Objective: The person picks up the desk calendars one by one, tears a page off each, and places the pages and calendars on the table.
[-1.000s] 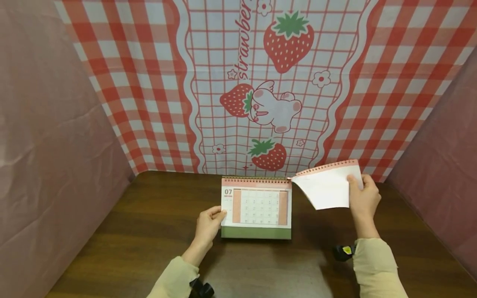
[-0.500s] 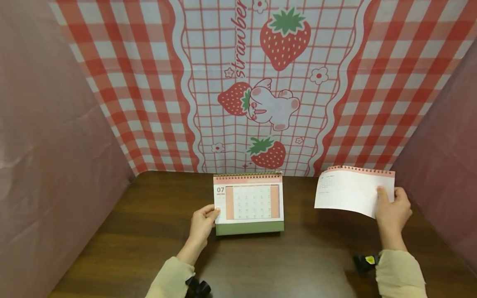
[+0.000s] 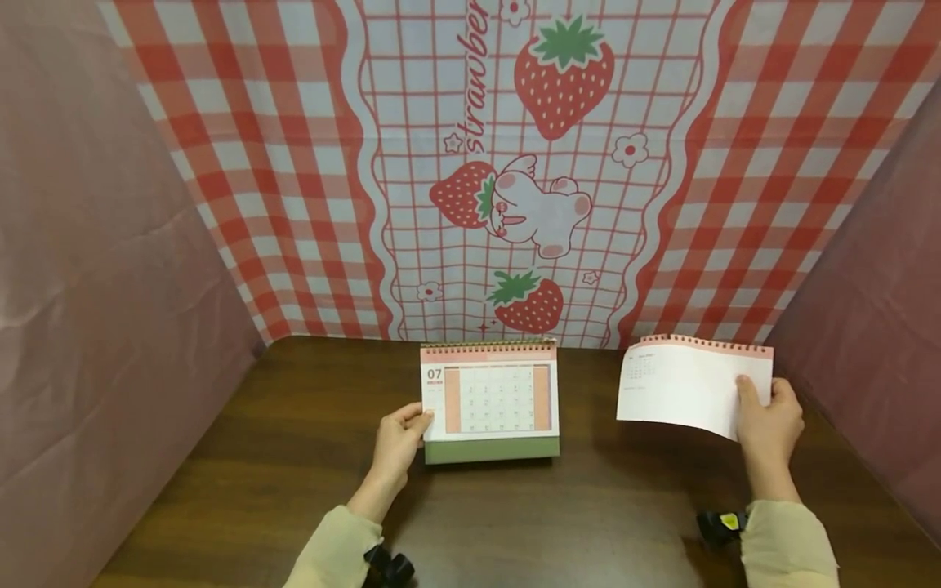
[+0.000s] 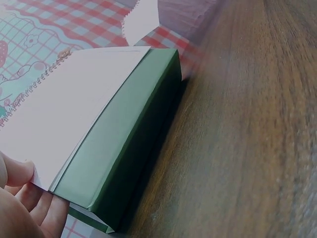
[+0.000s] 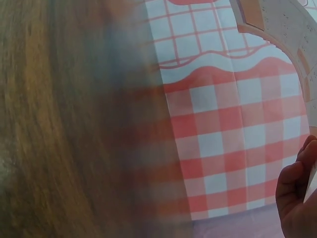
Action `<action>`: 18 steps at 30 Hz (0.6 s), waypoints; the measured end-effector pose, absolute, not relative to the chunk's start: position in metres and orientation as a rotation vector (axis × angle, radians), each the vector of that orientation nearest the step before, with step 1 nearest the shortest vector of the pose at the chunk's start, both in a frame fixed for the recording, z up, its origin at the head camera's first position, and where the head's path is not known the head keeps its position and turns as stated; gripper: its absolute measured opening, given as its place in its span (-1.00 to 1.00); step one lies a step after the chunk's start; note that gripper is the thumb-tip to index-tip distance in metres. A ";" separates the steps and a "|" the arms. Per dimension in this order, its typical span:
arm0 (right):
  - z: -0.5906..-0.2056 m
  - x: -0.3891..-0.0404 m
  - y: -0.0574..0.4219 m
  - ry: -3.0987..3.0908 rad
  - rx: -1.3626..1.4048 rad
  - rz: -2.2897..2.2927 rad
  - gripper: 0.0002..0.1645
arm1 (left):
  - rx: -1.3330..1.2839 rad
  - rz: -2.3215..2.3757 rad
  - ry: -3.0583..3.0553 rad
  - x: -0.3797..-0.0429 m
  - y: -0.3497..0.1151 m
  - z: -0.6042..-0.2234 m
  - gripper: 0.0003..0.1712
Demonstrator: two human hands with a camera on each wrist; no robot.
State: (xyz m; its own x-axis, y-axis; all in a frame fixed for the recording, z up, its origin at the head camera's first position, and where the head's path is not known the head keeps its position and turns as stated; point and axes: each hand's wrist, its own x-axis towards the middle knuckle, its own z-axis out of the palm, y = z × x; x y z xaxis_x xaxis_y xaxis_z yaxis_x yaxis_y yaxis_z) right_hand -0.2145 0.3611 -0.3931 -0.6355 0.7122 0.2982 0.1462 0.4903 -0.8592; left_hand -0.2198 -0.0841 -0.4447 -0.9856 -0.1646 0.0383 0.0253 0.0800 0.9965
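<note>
A desk calendar [image 3: 488,396] with a green base [image 4: 111,129] stands on the table, its page marked 07 facing me. My left hand [image 3: 397,445] pinches the calendar's left edge, thumb on the front and fingers behind. Off to the right, my right hand [image 3: 770,420] holds a loose calendar page [image 3: 680,392] by its right side, thumb in front. The page is mostly white, with a pink strip and a row of torn holes along its top. In the right wrist view, the page's printed side [image 5: 277,20] curves past the hand [image 5: 294,193].
The brown wooden table [image 3: 294,474] reaches back to a red-and-white checked strawberry cloth [image 3: 316,204]. Pink cloth walls [image 3: 110,286] close in both sides. A spiral binding [image 3: 488,346] runs along the calendar's top. Black wrist cameras [image 3: 390,566] sit below both hands.
The page came free of the calendar's binding and moved right with my right hand, then dipped slightly. The calendar shifted a little left in view; my left hand kept its hold.
</note>
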 end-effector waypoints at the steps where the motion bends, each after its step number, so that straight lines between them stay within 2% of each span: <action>1: -0.394 -0.214 0.362 -2.096 -0.710 1.120 -0.56 | 0.143 -2.037 -2.201 -0.220 -0.084 -0.445 -0.72; 18: -0.406 -0.202 0.361 -2.289 -0.752 1.166 -0.55 | 0.131 -2.059 -2.191 -0.220 -0.085 -0.445 -0.71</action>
State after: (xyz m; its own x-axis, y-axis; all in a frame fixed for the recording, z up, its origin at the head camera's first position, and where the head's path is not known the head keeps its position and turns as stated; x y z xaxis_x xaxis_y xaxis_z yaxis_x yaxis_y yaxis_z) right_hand -0.2023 0.3609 -0.4062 -0.7443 0.6504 0.1516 0.2596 0.4909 -0.8316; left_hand -0.2198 -0.0850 -0.4450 -0.9875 -0.1531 0.0364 0.0268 0.0644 0.9976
